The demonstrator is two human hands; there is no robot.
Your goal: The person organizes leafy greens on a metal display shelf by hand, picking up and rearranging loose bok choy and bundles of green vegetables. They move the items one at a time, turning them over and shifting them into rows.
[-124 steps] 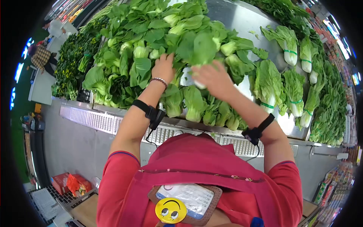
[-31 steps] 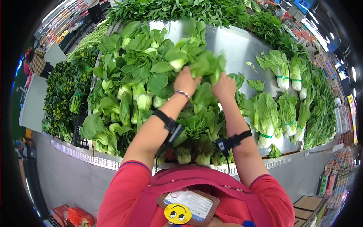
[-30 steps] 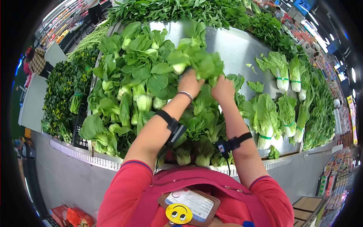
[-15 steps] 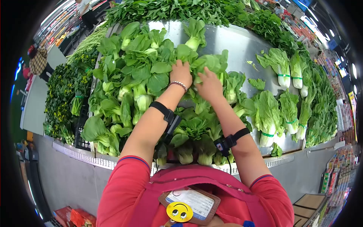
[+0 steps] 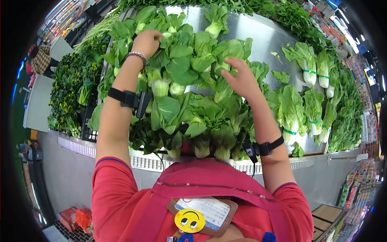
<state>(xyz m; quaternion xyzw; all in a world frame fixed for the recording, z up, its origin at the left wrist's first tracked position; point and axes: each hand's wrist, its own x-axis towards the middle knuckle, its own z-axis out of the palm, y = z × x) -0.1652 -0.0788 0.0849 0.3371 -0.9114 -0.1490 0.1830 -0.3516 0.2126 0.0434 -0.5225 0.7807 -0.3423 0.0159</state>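
Loose heads of bok choy (image 5: 177, 64), with broad green leaves and pale stems, lie piled on a metal display counter (image 5: 254, 30). At the pile's upper left, my left hand (image 5: 146, 43) has its fingers curled over bok choy leaves; the fingertips are partly hidden. My right hand (image 5: 240, 76) hovers at the pile's right side, thumb and fingers apart, beside a light-green head (image 5: 231, 50), and it holds nothing. Closer to me, a row of bok choy (image 5: 201, 143) stands with stems towards the front edge. One separate head (image 5: 216, 22) lies at the back.
Lettuce-like bundles (image 5: 292, 111) with green bands lie on the right. Dark leafy greens with yellow flowers (image 5: 72, 88) fill the left side, beside a black crate (image 5: 89, 131). More greens (image 5: 282, 20) line the back. A person (image 5: 40, 60) stands at far left.
My left hand has moved left and away from me, from the middle of the pile to its upper left. The right hand has shifted right, off the leaves, with its fingers spread.
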